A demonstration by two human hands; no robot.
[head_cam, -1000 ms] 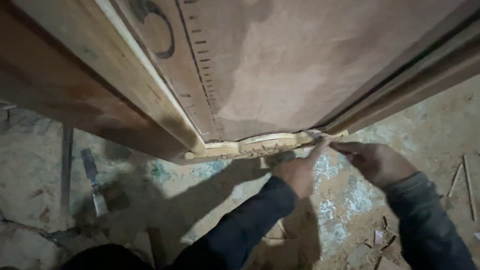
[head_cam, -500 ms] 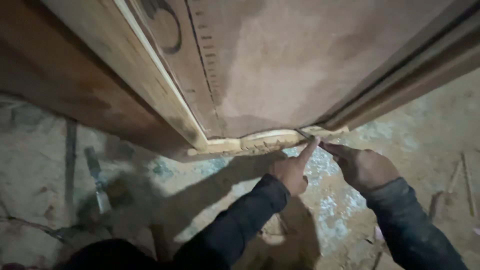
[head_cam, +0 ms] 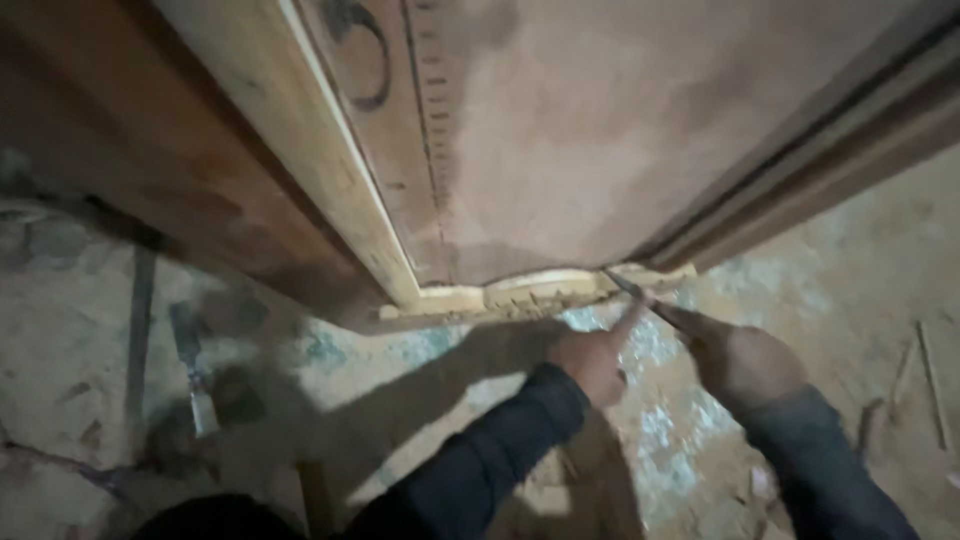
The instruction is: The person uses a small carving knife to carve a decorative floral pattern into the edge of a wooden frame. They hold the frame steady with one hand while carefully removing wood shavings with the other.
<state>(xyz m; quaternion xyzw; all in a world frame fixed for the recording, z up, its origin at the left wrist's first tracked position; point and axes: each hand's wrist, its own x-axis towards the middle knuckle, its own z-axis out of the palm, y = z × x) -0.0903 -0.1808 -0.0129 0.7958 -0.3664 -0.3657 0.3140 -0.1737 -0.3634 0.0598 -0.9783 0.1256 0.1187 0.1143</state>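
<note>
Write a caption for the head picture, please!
Both hands, left and right, steady a chisel against a carved panel.

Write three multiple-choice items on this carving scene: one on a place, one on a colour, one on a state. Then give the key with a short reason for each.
1. Where does the spare chisel lie?
A. On the floor left of the hands
B. On top of the wooden panel
C. In the left hand

2. What colour are the sleeves?
A. White
B. Dark blue-black
C. Bright red

3. How does the right hand stand?
A. Flat and open on the floor
B. Closed around a thin tool aimed at the carved edge
C. Out of view

Key:
1 A, it rests on the dusty floor, far from both hands.
2 B, both forearms are clad in dark cloth.
3 B, its fingers wrap the tool while the left hand points a finger beside the tip.
</note>
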